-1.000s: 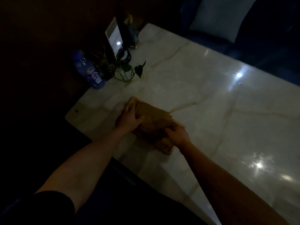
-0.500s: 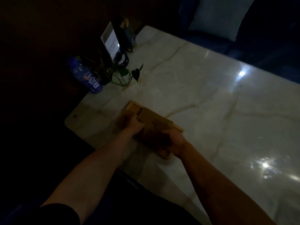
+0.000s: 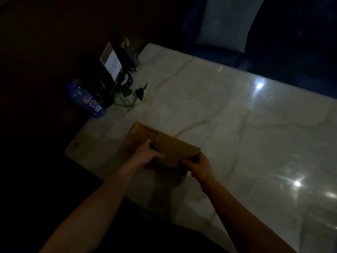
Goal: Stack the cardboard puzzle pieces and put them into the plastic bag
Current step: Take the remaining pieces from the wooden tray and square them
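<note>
In dim light, a stack of brown cardboard puzzle pieces (image 3: 175, 152) is held over a shallow wooden tray (image 3: 140, 131) near the front left of the white marble table (image 3: 228, 115). My left hand (image 3: 147, 155) grips the stack's left side, thumb on top. My right hand (image 3: 200, 168) pinches its right front corner. The stack looks tilted, its front edge raised off the tray. No plastic bag shows in this view.
At the table's left edge stand a blue water bottle (image 3: 87, 100), a trailing green plant (image 3: 131, 94), a white sign card (image 3: 112, 63) and a dark holder (image 3: 127, 53). A dark seat with a pale cushion (image 3: 224, 22) lies beyond the far edge.
Both hands have gathered the loose pieces into one stack and gripped its sides; the stack now lifts off the tray, exposing the tray's left part.
</note>
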A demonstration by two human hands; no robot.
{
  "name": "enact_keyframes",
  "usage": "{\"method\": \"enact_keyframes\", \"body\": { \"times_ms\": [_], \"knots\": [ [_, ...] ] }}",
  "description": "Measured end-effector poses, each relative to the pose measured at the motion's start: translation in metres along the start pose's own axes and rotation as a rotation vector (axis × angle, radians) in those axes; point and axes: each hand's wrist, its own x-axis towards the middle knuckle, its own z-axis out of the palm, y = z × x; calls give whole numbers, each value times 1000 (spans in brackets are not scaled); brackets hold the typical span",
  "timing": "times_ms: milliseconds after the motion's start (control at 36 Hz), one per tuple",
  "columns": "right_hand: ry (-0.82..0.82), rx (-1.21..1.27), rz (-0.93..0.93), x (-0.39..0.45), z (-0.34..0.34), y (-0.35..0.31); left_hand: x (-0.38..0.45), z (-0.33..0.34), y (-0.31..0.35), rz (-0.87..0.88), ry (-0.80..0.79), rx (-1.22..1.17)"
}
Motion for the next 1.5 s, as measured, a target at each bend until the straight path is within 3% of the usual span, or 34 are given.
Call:
{"method": "enact_keyframes", "body": {
  "times_ms": [250, 389, 556, 694, 889, 1139, 1500],
  "knots": [
    [194, -121, -188, -59, -56, 64, -56, 60, -8, 130, -160, 54],
    [311, -220, -222, -99, -86, 97, -83, 99, -16, 315, -247, 151],
    [475, -302, -277, -133, -107, 128, -110, 140, -22, 698, -210, 228],
    [554, -309, -284, -146, -118, 145, -125, 163, -19, 820, -176, 224],
    [575, -288, -273, -150, -127, 167, -126, 181, -29, 834, -206, 231],
    [401, -165, -98, -136, -121, 186, -115, 196, -45, 640, -269, 333],
    [479, -167, -188, -137, -124, 178, -116, 195, -46, 768, -227, 294]
  ]
}}
